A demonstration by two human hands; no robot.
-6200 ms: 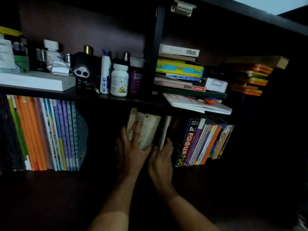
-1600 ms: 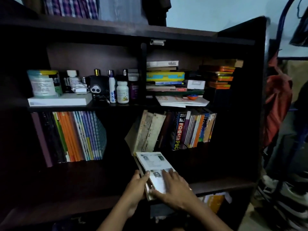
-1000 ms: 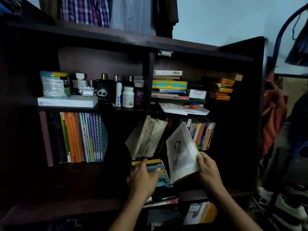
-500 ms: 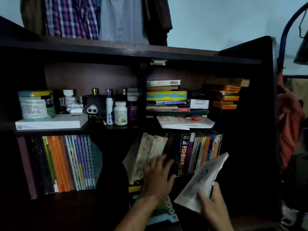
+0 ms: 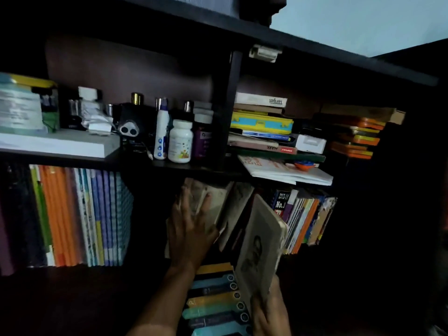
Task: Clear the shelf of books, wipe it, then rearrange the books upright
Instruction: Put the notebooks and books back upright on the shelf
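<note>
Dark shelf (image 5: 72, 294), two hands (image 5: 191, 229), one held book (image 5: 260, 246)

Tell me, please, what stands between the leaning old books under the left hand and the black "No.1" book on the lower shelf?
In the head view, the pale book gripped by the right hand is tilted into that gap, between the leaning old books under the left hand and the "No.1" book.

white book (image 5: 260, 101) atop the stack right of the shelf divider (image 5: 230, 112): "target", upside down | pink book (image 5: 263, 146) lower in that stack: "MARK", upside down | black book (image 5: 281, 202) below the stack: "No.1"
</note>
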